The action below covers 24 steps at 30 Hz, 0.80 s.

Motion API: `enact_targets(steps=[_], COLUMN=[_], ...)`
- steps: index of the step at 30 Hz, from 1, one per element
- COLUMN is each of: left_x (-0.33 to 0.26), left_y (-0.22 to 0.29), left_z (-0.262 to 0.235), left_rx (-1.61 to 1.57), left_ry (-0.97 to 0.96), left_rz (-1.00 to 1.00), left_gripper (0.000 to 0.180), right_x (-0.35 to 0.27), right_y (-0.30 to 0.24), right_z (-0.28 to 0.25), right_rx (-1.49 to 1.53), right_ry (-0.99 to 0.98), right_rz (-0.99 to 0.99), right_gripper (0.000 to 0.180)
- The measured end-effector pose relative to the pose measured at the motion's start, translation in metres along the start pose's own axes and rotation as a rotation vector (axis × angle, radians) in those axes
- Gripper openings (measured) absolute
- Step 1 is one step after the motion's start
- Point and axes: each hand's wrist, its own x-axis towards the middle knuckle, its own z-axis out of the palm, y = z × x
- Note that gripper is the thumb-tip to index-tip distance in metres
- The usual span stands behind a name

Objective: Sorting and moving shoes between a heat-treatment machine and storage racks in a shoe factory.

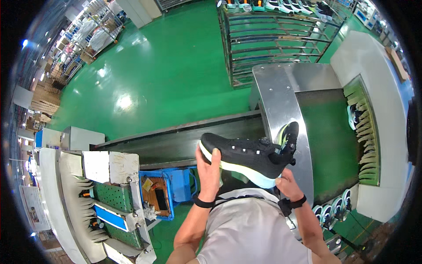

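A black sneaker [246, 152] with a pale yellow to light-blue sole is held sideways in front of my body. My left hand [207, 174] grips its toe end, thumb on the sole's edge. At the heel end, my right hand [289, 185] is closed on the light-blue sole. A second black shoe [288, 138] with yellow-green marks shows just behind the heel, over the metal edge; whether it rests there or hangs from the first shoe I cannot tell. Dark bands circle both wrists.
On the right, a conveyor [327, 141] enters a machine through a strip curtain [367, 136], with a shoe there. Another belt machine [116, 198] stands left, beside a blue tray [160, 198]. Several shoes [332, 213] sit lower right. A metal rack [277, 42] stands ahead.
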Motion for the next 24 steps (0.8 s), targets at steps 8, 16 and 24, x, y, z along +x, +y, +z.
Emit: enact_targets(steps=[8,16,24], left_x=[0.001,0.005,0.003], left_y=[0.002,0.001,0.009], left_z=[-0.009,-0.011,-0.017], left_rx=[0.132,0.135,0.095], left_ry=[-0.209,-0.205,-0.231], left_rz=[0.167,0.152,0.191], left_gripper=[0.102,0.104,0.092], right_x=[0.0,-0.002,-0.008], right_y=[0.011,0.019,-0.005], right_z=[-0.008,-0.009,0.001], right_rx=[0.347,0.365,-0.021], right_ry=[-0.091,-0.086,-0.038], right_rz=[0.096,0.115,-0.003], right_gripper=[0.065,0.067,0.078])
